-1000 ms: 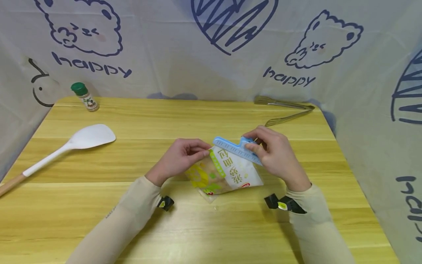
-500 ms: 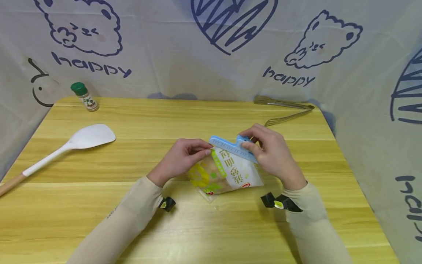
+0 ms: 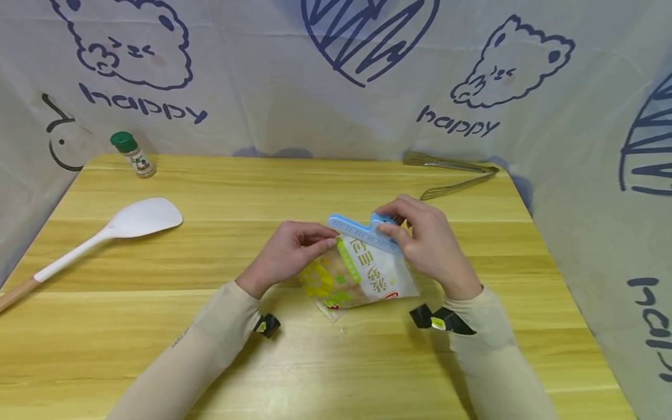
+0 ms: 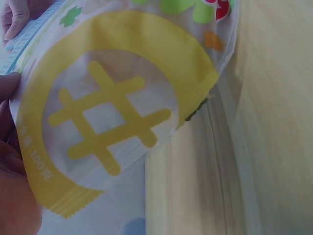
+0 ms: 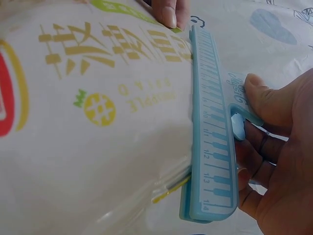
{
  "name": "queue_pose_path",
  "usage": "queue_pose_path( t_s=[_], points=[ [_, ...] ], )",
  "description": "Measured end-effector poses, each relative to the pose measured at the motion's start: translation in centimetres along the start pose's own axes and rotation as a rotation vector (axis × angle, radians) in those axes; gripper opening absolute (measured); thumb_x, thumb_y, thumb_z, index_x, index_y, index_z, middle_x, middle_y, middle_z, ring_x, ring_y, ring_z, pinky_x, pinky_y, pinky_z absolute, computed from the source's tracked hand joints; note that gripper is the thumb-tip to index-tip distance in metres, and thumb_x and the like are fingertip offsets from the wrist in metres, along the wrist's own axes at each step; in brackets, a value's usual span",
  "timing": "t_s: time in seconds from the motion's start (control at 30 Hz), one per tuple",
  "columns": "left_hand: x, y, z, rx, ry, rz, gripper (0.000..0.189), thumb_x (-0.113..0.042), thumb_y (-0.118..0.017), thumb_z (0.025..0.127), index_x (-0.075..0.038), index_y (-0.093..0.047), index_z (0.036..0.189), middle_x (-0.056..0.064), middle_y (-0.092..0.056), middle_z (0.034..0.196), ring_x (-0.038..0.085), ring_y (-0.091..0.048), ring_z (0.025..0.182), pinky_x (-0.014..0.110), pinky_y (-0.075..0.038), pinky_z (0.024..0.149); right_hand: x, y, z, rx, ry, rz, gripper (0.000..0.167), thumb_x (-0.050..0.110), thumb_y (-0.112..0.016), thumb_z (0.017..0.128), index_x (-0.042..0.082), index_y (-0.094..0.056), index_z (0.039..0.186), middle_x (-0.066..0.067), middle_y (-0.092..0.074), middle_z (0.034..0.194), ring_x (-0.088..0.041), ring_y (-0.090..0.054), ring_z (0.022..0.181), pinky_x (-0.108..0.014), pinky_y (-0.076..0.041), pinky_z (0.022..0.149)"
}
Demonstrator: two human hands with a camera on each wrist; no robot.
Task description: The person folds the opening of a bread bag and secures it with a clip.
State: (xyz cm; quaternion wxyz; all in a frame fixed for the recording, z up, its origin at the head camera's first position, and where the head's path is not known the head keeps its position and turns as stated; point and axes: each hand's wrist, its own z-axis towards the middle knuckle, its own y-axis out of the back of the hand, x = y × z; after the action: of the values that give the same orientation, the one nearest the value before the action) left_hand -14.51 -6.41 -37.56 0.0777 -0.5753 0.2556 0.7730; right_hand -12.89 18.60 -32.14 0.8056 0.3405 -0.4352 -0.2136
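Note:
A printed plastic bread bag (image 3: 362,274) with a yellow ring and pineapple print is held tilted above the table. My left hand (image 3: 289,251) pinches its upper left edge between thumb and fingers. In my right hand (image 3: 427,242) is a light blue bag clip (image 3: 362,231) with a ruler scale, its handle pinched between thumb and fingers. Along the bag's upper edge lies the clip's long bar (image 5: 212,132). In the right wrist view the bag's edge enters between the clip's two bars near the lower end.
A white spatula (image 3: 147,219) with a wooden handle lies at the left. The green-capped seasoning bottle (image 3: 133,154) stands at the back left corner. Metal tongs (image 3: 457,175) lie spread at the back right. A printed cloth (image 3: 325,116) hangs behind the wooden table (image 3: 236,181).
My right hand has moved left with the bag clip, sliding it along the bag's upper edge towards my left hand. The left hand and the bag have hardly moved.

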Motion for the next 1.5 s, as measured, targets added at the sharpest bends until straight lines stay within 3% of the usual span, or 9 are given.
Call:
queue_pose_path(
  t_s=[0.43,0.6,0.77,0.87,1.0,1.17,1.3,1.5],
  points=[
    [0.0,0.0,0.0,0.006,-0.013,-0.026,0.016,-0.006,-0.066,0.095,0.003,-0.074,0.104,0.01,-0.073,0.098,0.018,-0.07,0.085,0.031,-0.056,0.074,0.3,-0.3,0.4,0.011,0.01,0.001,0.015,0.01,-0.072,0.09,0.004,-0.07,0.104,-0.001,-0.064,0.094,-0.015,-0.051,0.073,-0.034,-0.041,0.064],
    [-0.1,0.4,0.0,0.017,-0.013,0.013,0.017,-0.008,-0.066,0.095,0.003,-0.074,0.106,0.009,-0.073,0.099,0.018,-0.07,0.089,0.032,-0.055,0.077,0.1,-0.4,0.4,0.008,0.015,0.067,0.018,0.011,-0.072,0.091,0.003,-0.071,0.108,-0.001,-0.065,0.097,-0.016,-0.055,0.082,-0.037,-0.044,0.068],
    [0.5,1.3,-0.5,0.054,0.047,0.105,0.021,-0.019,-0.067,0.096,-0.003,-0.074,0.108,0.002,-0.072,0.101,0.014,-0.068,0.092,0.033,-0.054,0.082,-0.5,-0.4,0.3,0.002,-0.012,0.115,0.022,0.013,-0.071,0.092,0.005,-0.071,0.112,0.001,-0.065,0.099,-0.015,-0.055,0.085,-0.038,-0.045,0.074],
    [1.4,1.9,-1.0,0.074,0.096,0.1,0.023,-0.022,-0.069,0.095,-0.005,-0.073,0.11,0.001,-0.071,0.104,0.015,-0.066,0.094,0.034,-0.052,0.083,-0.9,-0.4,0.0,-0.005,-0.041,0.126,0.022,0.015,-0.071,0.092,0.006,-0.071,0.113,0.002,-0.065,0.099,-0.015,-0.054,0.084,-0.041,-0.046,0.075],
    [2.2,2.4,-1.6,0.072,0.188,0.027,0.025,-0.021,-0.071,0.093,-0.004,-0.07,0.112,0.003,-0.07,0.107,0.017,-0.067,0.097,0.034,-0.053,0.082,-1.6,-0.5,-0.4,-0.038,-0.073,0.154,0.022,0.014,-0.072,0.092,0.006,-0.072,0.112,0.001,-0.064,0.095,-0.015,-0.054,0.083,-0.038,-0.047,0.074],
    [2.7,2.5,-2.2,0.008,0.298,-0.08,0.022,-0.016,-0.072,0.091,0.001,-0.068,0.104,0.009,-0.072,0.095,0.02,-0.069,0.08,0.036,-0.056,0.071,-2.3,-0.8,-0.9,-0.071,-0.117,0.203,0.021,0.015,-0.071,0.093,0.008,-0.073,0.112,0.0,-0.065,0.093,-0.015,-0.056,0.081,-0.029,-0.047,0.073],
    [3.0,2.5,-2.6,-0.038,0.345,-0.135,0.019,-0.013,-0.072,0.091,0.003,-0.066,0.1,0.011,-0.071,0.082,0.02,-0.065,0.069,0.035,-0.056,0.064,-2.6,-1.1,-1.1,-0.045,-0.181,0.216,0.022,0.019,-0.07,0.094,0.008,-0.073,0.113,-0.001,-0.064,0.093,-0.017,-0.056,0.079,-0.028,-0.046,0.068],
    [3.5,1.9,-3.2,-0.115,0.395,-0.248,0.018,-0.011,-0.066,0.096,0.005,-0.063,0.105,0.005,-0.069,0.075,0.014,-0.06,0.067,0.03,-0.052,0.066,-3.1,-1.8,-1.8,-0.035,-0.267,0.209,0.023,0.018,-0.065,0.097,0.005,-0.071,0.115,-0.002,-0.064,0.095,-0.018,-0.058,0.083,-0.034,-0.048,0.067]
  ],
)
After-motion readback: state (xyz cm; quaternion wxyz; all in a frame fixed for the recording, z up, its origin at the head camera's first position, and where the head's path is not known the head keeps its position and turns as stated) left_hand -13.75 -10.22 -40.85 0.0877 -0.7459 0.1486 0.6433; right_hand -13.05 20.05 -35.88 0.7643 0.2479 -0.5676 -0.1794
